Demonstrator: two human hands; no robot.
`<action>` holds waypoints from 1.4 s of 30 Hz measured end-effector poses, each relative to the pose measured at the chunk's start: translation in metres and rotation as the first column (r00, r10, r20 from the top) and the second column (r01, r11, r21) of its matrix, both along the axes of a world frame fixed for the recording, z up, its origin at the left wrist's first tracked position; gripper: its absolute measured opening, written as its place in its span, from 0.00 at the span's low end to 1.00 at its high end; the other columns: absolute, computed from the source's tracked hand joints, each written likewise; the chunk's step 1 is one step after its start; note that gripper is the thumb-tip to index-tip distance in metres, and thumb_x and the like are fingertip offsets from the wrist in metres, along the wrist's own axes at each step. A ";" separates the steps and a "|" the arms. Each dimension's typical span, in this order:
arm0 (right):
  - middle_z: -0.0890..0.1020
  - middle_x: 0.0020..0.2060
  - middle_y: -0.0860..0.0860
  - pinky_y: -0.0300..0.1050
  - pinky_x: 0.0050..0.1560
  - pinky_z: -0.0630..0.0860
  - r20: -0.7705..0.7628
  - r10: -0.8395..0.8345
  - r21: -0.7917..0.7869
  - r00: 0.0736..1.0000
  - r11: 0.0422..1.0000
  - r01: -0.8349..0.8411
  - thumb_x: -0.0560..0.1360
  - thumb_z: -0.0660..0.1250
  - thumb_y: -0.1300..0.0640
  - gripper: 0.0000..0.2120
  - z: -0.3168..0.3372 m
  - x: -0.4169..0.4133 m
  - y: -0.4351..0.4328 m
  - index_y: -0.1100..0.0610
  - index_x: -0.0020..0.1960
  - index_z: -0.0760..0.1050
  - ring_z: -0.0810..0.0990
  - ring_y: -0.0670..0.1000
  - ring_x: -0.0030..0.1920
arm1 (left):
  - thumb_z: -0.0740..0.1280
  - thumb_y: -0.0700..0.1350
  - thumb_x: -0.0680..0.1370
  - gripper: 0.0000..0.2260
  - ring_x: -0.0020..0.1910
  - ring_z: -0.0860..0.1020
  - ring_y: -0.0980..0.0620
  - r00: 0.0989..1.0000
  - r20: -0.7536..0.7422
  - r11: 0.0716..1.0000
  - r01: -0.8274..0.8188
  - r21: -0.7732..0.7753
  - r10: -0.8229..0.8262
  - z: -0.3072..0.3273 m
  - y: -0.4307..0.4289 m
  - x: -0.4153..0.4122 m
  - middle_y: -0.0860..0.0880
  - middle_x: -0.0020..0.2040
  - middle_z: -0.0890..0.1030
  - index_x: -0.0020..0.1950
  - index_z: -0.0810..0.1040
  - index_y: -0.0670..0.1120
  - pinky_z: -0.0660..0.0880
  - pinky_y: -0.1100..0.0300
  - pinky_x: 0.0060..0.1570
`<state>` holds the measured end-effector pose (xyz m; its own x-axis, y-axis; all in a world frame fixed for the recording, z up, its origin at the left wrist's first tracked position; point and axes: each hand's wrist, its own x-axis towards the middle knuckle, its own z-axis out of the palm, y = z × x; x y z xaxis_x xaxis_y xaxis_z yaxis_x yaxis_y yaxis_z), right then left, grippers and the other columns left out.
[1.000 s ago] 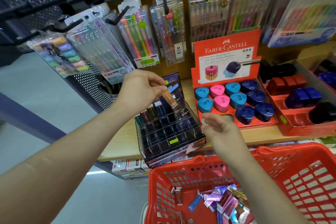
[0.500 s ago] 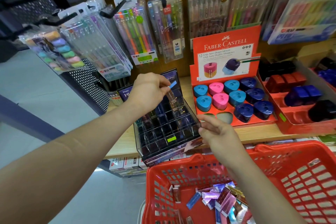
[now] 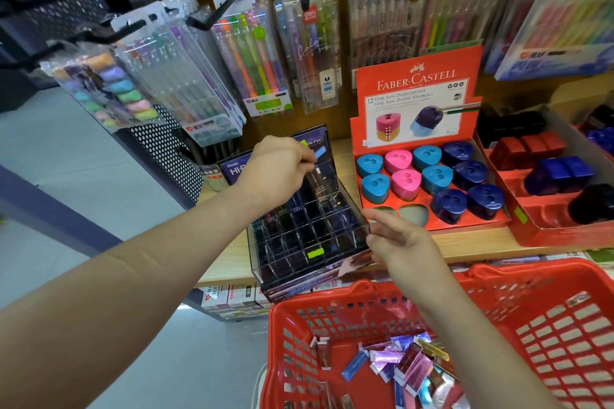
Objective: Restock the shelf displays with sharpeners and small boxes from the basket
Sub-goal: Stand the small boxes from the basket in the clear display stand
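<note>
My left hand pinches a small shiny box over the back rows of a clear divided display rack on the wooden shelf. My right hand touches the rack's front right corner with thumb and fingers extended. Below, a red basket holds several small foil-wrapped boxes. To the right stands a red Faber-Castell tray with blue, pink and dark blue sharpeners and two vacant slots at its front.
Pen packs hang on black hooks above the shelf. More red trays with red, blue and black sharpeners sit at the far right. A perforated black panel borders the shelf at left, with grey floor beyond.
My left hand has lowered the small box towards the rack's back rows. My right hand has moved from the tray's front to the rack's front right corner.
</note>
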<state>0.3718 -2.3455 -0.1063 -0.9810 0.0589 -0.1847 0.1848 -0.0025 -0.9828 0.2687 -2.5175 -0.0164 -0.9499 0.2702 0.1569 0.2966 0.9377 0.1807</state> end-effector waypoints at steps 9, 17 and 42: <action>0.80 0.50 0.52 0.34 0.43 0.69 -0.012 0.026 0.029 1.000 0.999 -0.026 0.78 0.64 0.67 0.19 -0.001 0.000 0.000 0.44 0.58 0.77 0.76 0.44 0.43 | 0.60 0.47 0.82 0.10 0.48 0.79 0.45 0.995 0.018 0.926 0.101 -0.364 -0.102 -0.018 0.008 -0.009 0.46 0.49 0.80 0.56 0.77 0.45 0.76 0.52 0.45; 0.83 0.47 0.53 0.65 0.49 0.79 0.028 0.064 0.084 0.998 0.994 -0.067 0.78 0.65 0.67 0.16 0.019 0.004 0.021 0.48 0.56 0.79 0.80 0.61 0.42 | 0.68 0.45 0.78 0.06 0.42 0.80 0.58 0.996 -0.085 0.990 0.020 0.137 -0.008 0.045 -0.008 0.027 0.53 0.43 0.83 0.50 0.83 0.47 0.79 0.60 0.50; 0.49 0.78 0.53 0.55 0.73 0.59 0.654 0.266 0.631 0.708 0.324 -0.704 0.71 0.72 0.43 0.46 -0.157 0.121 0.109 0.44 0.78 0.46 0.53 0.60 0.77 | 0.71 0.63 0.68 0.45 0.74 0.55 0.39 0.623 0.781 0.966 0.178 -0.189 0.038 -0.267 0.081 0.278 0.42 0.74 0.57 0.77 0.53 0.49 0.58 0.42 0.72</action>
